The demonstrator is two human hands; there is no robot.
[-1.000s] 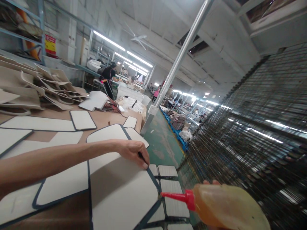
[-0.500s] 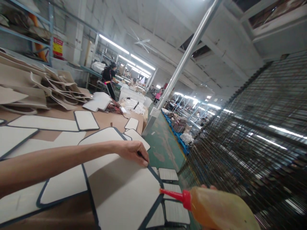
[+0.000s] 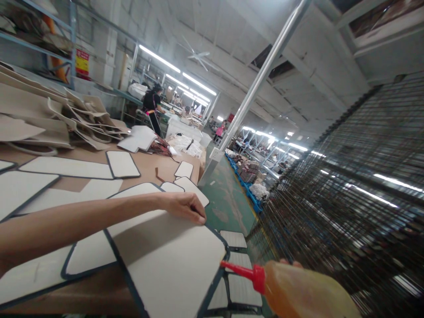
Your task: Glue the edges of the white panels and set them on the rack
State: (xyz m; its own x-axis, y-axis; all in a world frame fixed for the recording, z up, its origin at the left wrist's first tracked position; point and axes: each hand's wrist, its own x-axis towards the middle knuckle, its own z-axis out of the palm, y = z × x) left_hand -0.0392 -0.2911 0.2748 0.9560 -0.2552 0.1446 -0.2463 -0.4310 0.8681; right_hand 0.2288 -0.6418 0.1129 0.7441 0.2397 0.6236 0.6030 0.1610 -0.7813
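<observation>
My left hand pinches the upper right edge of a large white panel with a dark border, lifted off the table. A squeeze bottle of amber liquid lies tilted at the lower right, its red nozzle pointing left. The nozzle tip meets or nearly meets the panel's right border. Only a few fingertips of my right hand show behind the bottle, which it holds. Smaller white dark-edged pieces, such as one farther back, lie around the panel.
Beige sheets are heaped on the brown table at the left. A wire rack stands close on the right. A metal post rises beyond the table corner. A person in black stands farther back.
The panel has shifted slightly and its near left edge has moved. A brown strip on the table shows more fully. The bottle stays almost in place at the panel's right border.
</observation>
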